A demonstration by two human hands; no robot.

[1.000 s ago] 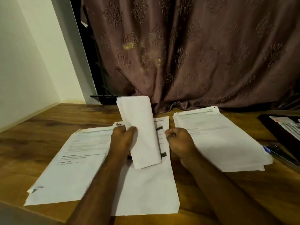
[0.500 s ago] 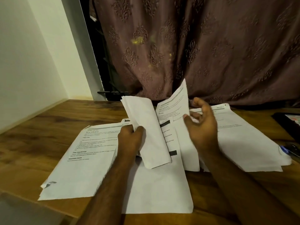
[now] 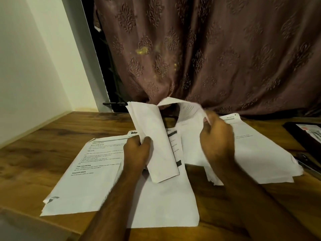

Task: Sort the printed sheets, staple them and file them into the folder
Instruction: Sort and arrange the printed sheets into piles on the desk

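- My left hand (image 3: 137,150) grips a bundle of sheets (image 3: 156,145) at its left edge, thumb curled over the front, bundle standing up off the table (image 3: 34,150).
- My right hand (image 3: 217,136) pinches one curled sheet (image 3: 189,115), lifted just right of the bundle.
- Under both hands: a middle pile (image 3: 165,206).
- Left of my left hand: a printed pile (image 3: 90,164).
- Right of my right hand: another pile (image 3: 260,153).
- Far right: a dark folder (image 3: 302,136), blurred at the frame edge.
- Behind: a curtain (image 3: 208,49).
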